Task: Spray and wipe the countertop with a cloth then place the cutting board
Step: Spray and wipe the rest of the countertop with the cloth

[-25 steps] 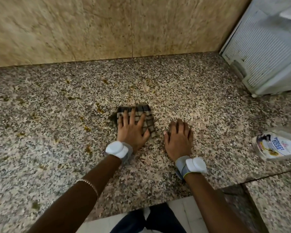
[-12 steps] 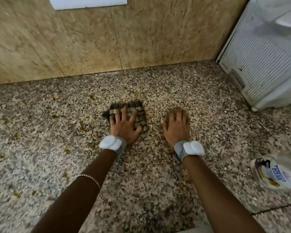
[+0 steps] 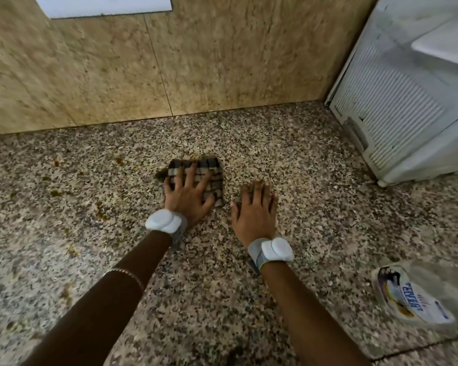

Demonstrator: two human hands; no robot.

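A folded checked cloth [image 3: 209, 170] lies on the speckled granite countertop [image 3: 315, 212], near its middle. My left hand [image 3: 188, 196] presses flat on the cloth with fingers spread and straight. My right hand [image 3: 254, 212] rests flat on the bare stone just right of the cloth, fingers straight, holding nothing. Yellow-brown stains [image 3: 99, 207] dot the counter to the left of the cloth. A clear spray bottle [image 3: 418, 299] with a blue and white label lies at the right. No cutting board is in view.
A beige stone wall [image 3: 196, 62] rises behind the counter, with a white sheet [image 3: 103, 5] at its top left. A white ribbed appliance [image 3: 407, 101] stands at the back right corner. A seam [image 3: 418, 347] crosses the counter at the lower right.
Both hands have slid away from me toward the wall, the left one pushing the cloth along. The view has tilted up, hiding the counter's front edge and showing more wall.
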